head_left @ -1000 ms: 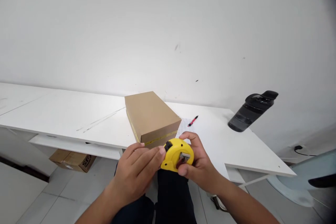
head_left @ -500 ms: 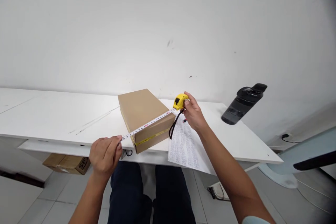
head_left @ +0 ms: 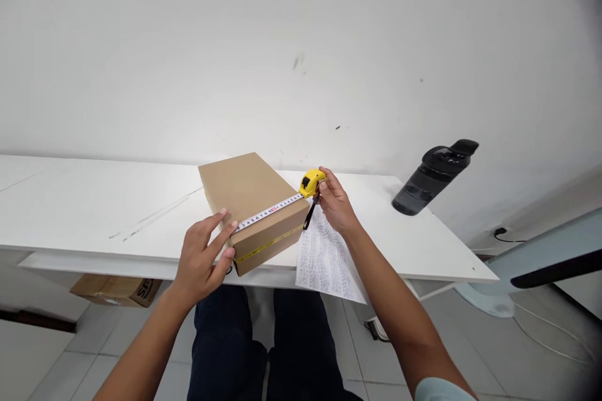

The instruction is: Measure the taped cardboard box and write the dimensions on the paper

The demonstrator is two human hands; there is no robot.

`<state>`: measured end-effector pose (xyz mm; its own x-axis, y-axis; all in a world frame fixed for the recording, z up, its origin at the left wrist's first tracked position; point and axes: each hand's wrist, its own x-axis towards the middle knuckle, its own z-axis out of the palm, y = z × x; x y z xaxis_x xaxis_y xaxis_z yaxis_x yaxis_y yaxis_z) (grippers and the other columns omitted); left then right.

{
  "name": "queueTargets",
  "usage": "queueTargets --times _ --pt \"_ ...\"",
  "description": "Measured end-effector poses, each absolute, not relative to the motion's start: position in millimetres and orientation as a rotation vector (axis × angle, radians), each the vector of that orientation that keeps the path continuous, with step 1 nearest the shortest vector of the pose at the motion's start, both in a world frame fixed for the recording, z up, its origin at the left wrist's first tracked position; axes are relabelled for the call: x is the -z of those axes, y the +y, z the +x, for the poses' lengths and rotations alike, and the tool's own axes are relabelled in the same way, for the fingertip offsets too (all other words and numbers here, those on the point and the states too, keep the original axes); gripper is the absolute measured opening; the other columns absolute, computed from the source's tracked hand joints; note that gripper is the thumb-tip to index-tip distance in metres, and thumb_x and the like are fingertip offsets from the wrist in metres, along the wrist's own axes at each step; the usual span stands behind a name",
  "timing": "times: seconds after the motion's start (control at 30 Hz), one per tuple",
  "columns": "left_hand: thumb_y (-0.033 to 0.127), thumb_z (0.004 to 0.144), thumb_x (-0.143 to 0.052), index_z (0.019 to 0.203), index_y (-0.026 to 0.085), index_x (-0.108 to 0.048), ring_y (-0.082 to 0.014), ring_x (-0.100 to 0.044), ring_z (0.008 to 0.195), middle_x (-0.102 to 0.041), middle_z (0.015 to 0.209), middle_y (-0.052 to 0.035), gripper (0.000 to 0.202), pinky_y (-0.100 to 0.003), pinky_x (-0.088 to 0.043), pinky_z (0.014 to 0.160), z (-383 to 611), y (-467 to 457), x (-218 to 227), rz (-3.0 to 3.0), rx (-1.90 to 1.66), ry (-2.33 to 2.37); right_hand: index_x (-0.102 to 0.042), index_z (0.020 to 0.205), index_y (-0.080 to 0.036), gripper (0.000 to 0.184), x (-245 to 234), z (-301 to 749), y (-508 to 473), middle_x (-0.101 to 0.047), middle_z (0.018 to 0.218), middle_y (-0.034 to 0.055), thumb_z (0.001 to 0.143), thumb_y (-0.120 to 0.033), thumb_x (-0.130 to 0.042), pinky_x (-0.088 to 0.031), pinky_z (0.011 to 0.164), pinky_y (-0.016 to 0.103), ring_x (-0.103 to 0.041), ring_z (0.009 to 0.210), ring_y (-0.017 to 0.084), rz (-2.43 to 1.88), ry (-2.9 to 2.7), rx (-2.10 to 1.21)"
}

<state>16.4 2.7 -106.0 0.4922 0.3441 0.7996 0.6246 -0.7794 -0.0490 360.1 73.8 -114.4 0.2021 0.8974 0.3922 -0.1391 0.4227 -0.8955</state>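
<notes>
A brown cardboard box (head_left: 249, 191) sits on the white table, its near corner jutting over the front edge. Yellow tape runs along its near side. My right hand (head_left: 336, 203) grips a yellow tape measure (head_left: 311, 183) at the box's right edge, a black wrist strap (head_left: 310, 214) dangling from it. The white measuring blade (head_left: 268, 212) lies across the box top near its front edge. At the box's left front corner, my left hand (head_left: 202, 257) has its fingers spread, the index fingertip at the blade's end and others against the box.
A printed paper sheet (head_left: 324, 257) hangs over the table's (head_left: 117, 200) front edge, partly under my right arm. Farther right stands a dark water bottle (head_left: 430, 178). Another cardboard box (head_left: 115, 290) is below the table at left. A wall rises behind.
My left hand has gone from pinching the blade's end, left of the box, to spread fingers at the box corner. The exposed blade is shorter. The view has shifted slightly.
</notes>
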Motion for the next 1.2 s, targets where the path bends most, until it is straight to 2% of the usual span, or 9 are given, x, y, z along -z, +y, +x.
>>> queueTargets --times 0.23,0.47,0.57,0.7,0.83,0.93,1.0,1.07,1.2 --pt "0.015 0.099 -0.052 0.159 0.032 -0.039 -0.0296 -0.058 0.136 -0.05 0.158 -0.0148 0.063 -0.045 -0.051 0.105 10.5 3.1 106.4 -2.419 1.178 -0.868 -0.063 0.132 -0.036 0.062 108.9 361.6 71.5 -0.062 0.097 -0.0017 0.08 -0.069 -0.074 -0.046 0.062 0.028 -0.051 0.07 0.013 -0.904 -1.158 -0.841" --pt "0.015 0.098 -0.06 0.137 0.03 -0.062 -0.0208 -0.072 0.111 -0.076 0.123 -0.0076 0.042 -0.035 -0.056 0.092 7.6 16.1 92.5 -2.379 1.189 -0.747 -0.061 0.132 -0.034 0.061 101.2 362.3 66.8 -0.062 0.093 -0.0012 0.082 -0.068 -0.073 -0.047 0.062 0.029 -0.055 0.07 0.015 -0.92 -1.202 -0.783" --pt "0.012 0.096 -0.06 0.132 0.025 -0.063 -0.0198 -0.073 0.103 -0.078 0.112 -0.0085 0.038 -0.034 -0.056 0.088 3.2 13.2 91.7 -2.269 1.226 -0.655 -0.061 0.13 -0.033 0.06 94.6 363.4 53.4 -0.064 0.091 -0.0004 0.082 -0.067 -0.074 -0.05 0.062 0.03 -0.058 0.07 0.016 -0.913 -1.235 -0.736" --pt "0.011 0.096 -0.056 0.129 0.022 -0.063 -0.0214 -0.071 0.099 -0.075 0.109 -0.0114 0.035 -0.039 -0.058 0.089 6.2 -17.4 88.7 -2.089 1.33 -0.678 -0.06 0.133 -0.036 0.053 89.4 361.9 5.6 -0.065 0.094 0.0002 0.087 -0.056 -0.076 -0.055 0.065 0.032 -0.059 0.068 0.015 -0.867 -1.226 -0.722" --pt "0.015 0.091 -0.069 0.106 0.031 -0.072 -0.0161 -0.067 0.092 -0.074 0.101 -0.0002 0.022 -0.038 -0.057 0.095 40.7 -56.8 86.3 -2.072 1.291 -0.561 -0.059 0.143 -0.037 0.064 88.8 350.0 -59.0 -0.067 0.107 0.0057 0.084 -0.05 -0.081 -0.058 0.064 0.032 -0.066 0.079 0.02 -0.853 -1.318 -0.832" --pt "0.019 0.084 -0.08 0.092 0.034 -0.073 -0.0174 -0.063 0.099 -0.074 0.1 0.0025 0.019 -0.039 -0.055 0.099 75.0 -70.1 90.3 -2.024 1.355 -0.49 -0.069 0.133 -0.034 0.053 90.3 337.1 -90.2 -0.067 0.111 0.0092 0.084 -0.051 -0.081 -0.06 0.065 0.035 -0.066 0.083 0.023 -0.828 -1.516 -0.913" --pt "0.019 0.082 -0.082 0.097 0.034 -0.073 -0.0201 -0.061 0.107 -0.074 0.103 0.0001 0.023 -0.04 -0.053 0.102 93.5 -70.4 93.8 -2.018 1.416 -0.604 -0.072 0.125 -0.035 0.042 93.3 331.5 -96.1 -0.066 0.113 0.0091 0.086 -0.05 -0.078 -0.06 0.063 0.036 -0.067 0.078 0.022 -0.82 -1.511 -0.952" --pt "0.024 0.084 -0.081 0.112 0.029 -0.071 -0.0251 -0.059 0.117 -0.075 0.108 -0.0057 0.03 -0.045 -0.049 0.105 108.2 -65.3 94.8 -2.004 1.43 -0.796 -0.07 0.123 -0.035 0.037 97.1 330.3 -91.8 -0.067 0.11 0.0073 0.089 -0.049 -0.076 -0.061 0.062 0.037 -0.066 0.07 0.019 -0.817 -1.38 -0.937" --pt "0.041 0.094 -0.069 0.135 0.015 -0.061 -0.0344 -0.059 0.122 -0.072 0.124 -0.0162 0.049 -0.055 -0.035 0.112 129.1 -43.7 91.4 -2.066 1.169 -1.158 -0.064 0.115 -0.033 0.038 101.3 337.3 -71.2 -0.069 0.096 0.001 0.086 -0.052 -0.08 -0.061 0.066 0.037 -0.065 0.065 0.016 -0.848 -1.083 -0.787"
